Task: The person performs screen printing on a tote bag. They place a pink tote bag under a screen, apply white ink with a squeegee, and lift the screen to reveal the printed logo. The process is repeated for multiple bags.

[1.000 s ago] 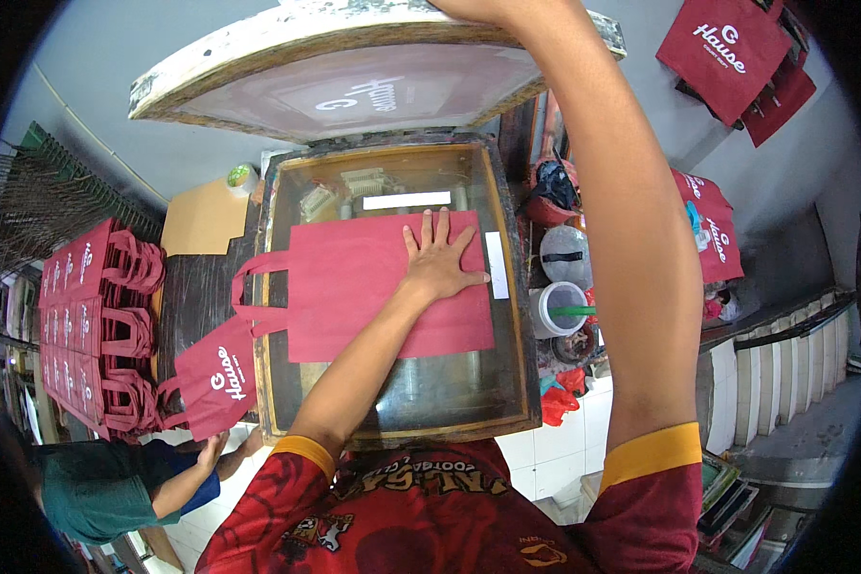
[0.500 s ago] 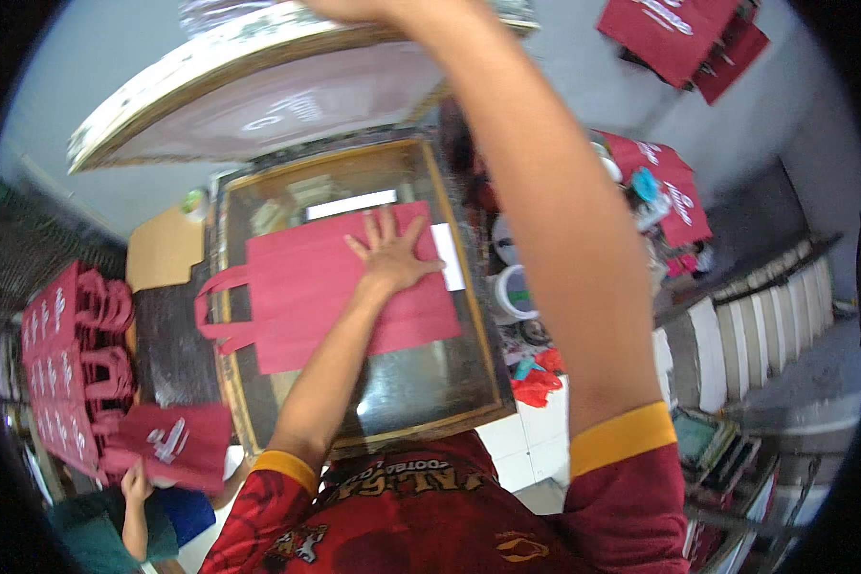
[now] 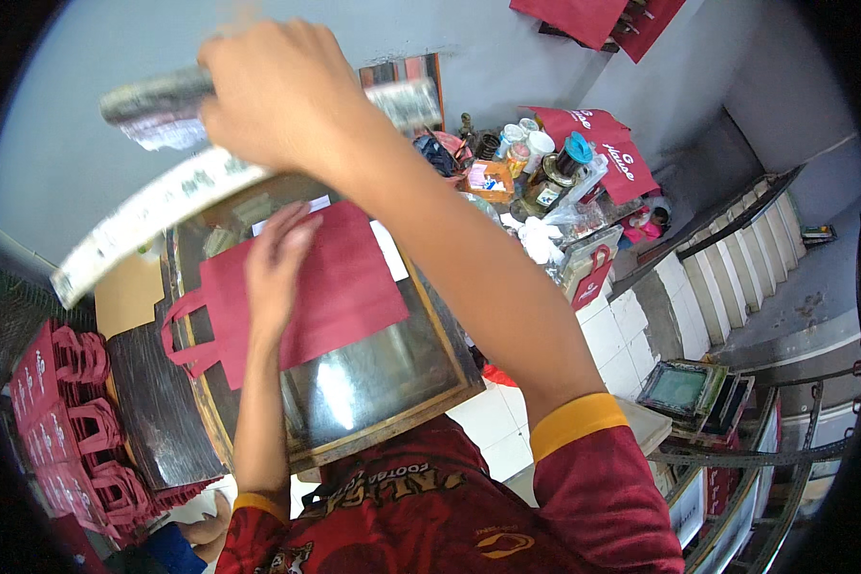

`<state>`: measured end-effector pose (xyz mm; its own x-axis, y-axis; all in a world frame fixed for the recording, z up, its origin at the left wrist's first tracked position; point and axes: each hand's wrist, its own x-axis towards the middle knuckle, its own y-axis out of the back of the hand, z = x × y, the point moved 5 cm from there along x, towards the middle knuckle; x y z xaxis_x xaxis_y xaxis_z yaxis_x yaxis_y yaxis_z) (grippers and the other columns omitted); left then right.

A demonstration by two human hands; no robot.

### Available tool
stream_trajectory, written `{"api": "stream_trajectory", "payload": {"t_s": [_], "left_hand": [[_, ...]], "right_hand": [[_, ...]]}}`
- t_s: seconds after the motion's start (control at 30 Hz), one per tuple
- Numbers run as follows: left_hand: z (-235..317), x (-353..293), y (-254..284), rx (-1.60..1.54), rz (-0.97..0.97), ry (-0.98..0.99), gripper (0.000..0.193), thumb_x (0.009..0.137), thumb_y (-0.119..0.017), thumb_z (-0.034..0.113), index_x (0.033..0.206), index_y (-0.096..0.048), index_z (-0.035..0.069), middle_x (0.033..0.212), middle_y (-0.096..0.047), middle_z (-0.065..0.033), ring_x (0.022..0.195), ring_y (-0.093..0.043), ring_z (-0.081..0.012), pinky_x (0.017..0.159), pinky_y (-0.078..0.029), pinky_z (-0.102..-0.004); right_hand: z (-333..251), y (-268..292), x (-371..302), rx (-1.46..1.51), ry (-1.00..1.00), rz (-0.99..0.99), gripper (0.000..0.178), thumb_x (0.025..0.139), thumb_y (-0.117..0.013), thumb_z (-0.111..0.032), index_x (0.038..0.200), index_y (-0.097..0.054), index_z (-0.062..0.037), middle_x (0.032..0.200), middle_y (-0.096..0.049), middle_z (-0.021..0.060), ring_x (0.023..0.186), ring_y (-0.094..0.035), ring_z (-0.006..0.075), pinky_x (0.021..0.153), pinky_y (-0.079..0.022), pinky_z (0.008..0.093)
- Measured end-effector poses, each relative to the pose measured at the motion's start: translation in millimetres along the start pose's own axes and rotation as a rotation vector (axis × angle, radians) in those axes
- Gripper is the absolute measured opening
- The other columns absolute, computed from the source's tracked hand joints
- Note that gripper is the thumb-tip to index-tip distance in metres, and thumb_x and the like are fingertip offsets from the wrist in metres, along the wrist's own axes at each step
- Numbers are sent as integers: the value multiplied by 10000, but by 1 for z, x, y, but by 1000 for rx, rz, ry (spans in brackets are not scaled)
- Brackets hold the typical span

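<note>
A plain red cloth bag [image 3: 340, 287] with loop handles lies flat on a glass-topped wooden printing base [image 3: 373, 383]. My left hand [image 3: 275, 260] rests palm down on the bag, fingers apart. My right hand [image 3: 282, 91] is raised high and grips the front bar of the hinged printing screen frame [image 3: 163, 215], which is blurred and tilted just above the base. The bag's handles [image 3: 187, 335] hang over the left edge of the base.
Several printed red bags [image 3: 62, 430] lie stacked at lower left beside a dark board [image 3: 158, 407]. Bottles, jars and rags [image 3: 536, 177] crowd the bench right of the base. More red bags [image 3: 607, 153] hang at upper right. Spare screen frames [image 3: 684, 387] and stairs [image 3: 746, 258] are on the right.
The screen frame has swung down toward the bag with my right hand on it. The view has tilted and shifted. The other person with a printed bag at lower left is gone from view.
</note>
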<state>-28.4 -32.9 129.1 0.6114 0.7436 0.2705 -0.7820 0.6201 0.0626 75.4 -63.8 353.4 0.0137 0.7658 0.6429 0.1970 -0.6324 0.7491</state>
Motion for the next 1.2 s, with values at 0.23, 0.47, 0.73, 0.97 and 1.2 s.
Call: {"api": "stream_trajectory", "payload": {"t_s": [0.23,0.47,0.73,0.97,1.2], "left_hand": [[-13,-188,64,-291,313,361,264,969,-650,157,791,-723,-23,742,-735,-169,659,-697,-220,728,-570,-383],[-93,-247,48,-373,231,731,271,993,-703,237,914,-740,-19,844,-761,-121,610,-677,-138,588,-502,-258],[-93,-247,53,-369,213,724,314,969,-744,276,884,-729,-26,748,-717,-87,524,-630,-116,489,-465,-242],[-93,-248,52,-405,208,770,277,970,-740,233,869,-713,-24,716,-701,-75,494,-615,-119,471,-445,-246],[-86,-246,60,-510,139,891,284,997,-673,208,1023,-679,-75,912,-736,-173,761,-737,-229,642,-560,-283]], "right_hand": [[-27,-66,-171,244,-110,-60,284,858,-764,-186,1062,-640,-32,985,-705,157,929,-696,350,796,-553,448],[-37,-158,-245,111,69,-322,267,849,-756,-198,1021,-640,-30,965,-701,149,908,-689,345,787,-539,462],[-46,-127,-199,262,22,-630,218,862,-726,-196,969,-610,-46,911,-697,155,843,-690,360,754,-528,479],[-51,-152,-218,69,233,-420,94,865,-591,-95,954,-584,-63,797,-615,118,748,-645,308,712,-525,424],[33,-230,-101,41,95,-547,246,883,-706,-205,1005,-595,-22,957,-716,193,957,-687,406,834,-514,508]]}}
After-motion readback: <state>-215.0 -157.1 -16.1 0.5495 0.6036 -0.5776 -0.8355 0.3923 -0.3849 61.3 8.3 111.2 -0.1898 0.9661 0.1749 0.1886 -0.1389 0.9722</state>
